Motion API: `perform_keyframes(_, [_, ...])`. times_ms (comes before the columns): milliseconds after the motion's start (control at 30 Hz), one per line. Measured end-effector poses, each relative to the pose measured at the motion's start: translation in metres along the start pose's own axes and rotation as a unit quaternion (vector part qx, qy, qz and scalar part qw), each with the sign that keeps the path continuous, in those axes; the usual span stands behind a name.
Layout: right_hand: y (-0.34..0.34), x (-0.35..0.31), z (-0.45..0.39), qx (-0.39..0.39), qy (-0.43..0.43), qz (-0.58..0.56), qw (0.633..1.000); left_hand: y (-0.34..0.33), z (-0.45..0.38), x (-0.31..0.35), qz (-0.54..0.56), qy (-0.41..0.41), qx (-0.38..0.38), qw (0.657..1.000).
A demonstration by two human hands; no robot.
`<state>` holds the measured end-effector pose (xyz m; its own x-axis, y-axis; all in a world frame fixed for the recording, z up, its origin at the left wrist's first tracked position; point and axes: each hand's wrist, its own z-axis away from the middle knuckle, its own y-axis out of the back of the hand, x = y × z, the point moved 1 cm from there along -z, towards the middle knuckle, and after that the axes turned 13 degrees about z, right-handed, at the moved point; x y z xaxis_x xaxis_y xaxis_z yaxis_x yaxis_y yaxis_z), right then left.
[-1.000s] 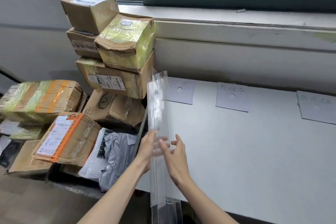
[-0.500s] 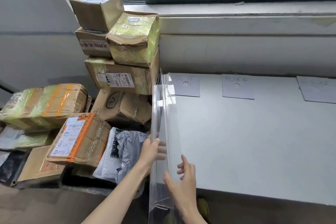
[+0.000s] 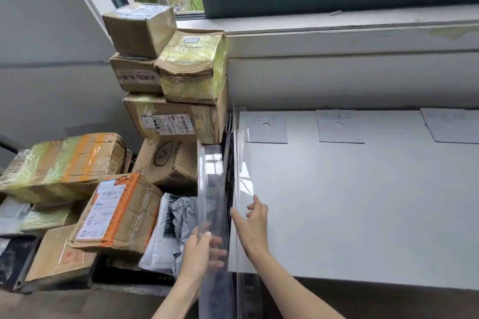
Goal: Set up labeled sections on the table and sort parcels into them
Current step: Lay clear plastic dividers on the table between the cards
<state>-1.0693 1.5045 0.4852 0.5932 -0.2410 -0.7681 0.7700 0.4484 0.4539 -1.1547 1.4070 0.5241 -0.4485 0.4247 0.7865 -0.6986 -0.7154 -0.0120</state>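
A grey table carries three paper labels along its far edge: a left label, a middle label and a right label. My right hand holds a clear plastic divider upright along the table's left edge. My left hand grips a second clear divider strip just left of the table, beside the first. Cardboard parcels are stacked to the left.
More parcels lie low at the left: a box with an orange-taped label, a tape-wrapped box, a grey plastic mailer. A window sill and wall run behind the table.
The clear dividers, held together before, are now split: one stands at the table's left edge in my right hand, the other has come away leftward in my left hand.
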Motion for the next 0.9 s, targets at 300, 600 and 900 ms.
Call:
perform_keyframes(300, [-0.003,-0.001,-0.048,0.076,0.006,0.22,0.972,0.017,-0.005,-0.001,0.011,0.009,0.008,1.0])
perform_keyframes(600, [-0.01,-0.007,-0.058,0.063,0.034,0.276,0.958,0.006,0.0,0.015,0.043,0.002,-0.004,0.999])
perform_keyframes(900, [-0.004,-0.007,-0.063,0.05,0.084,0.329,0.939,0.007,0.007,0.021,0.062,0.017,-0.003,0.998])
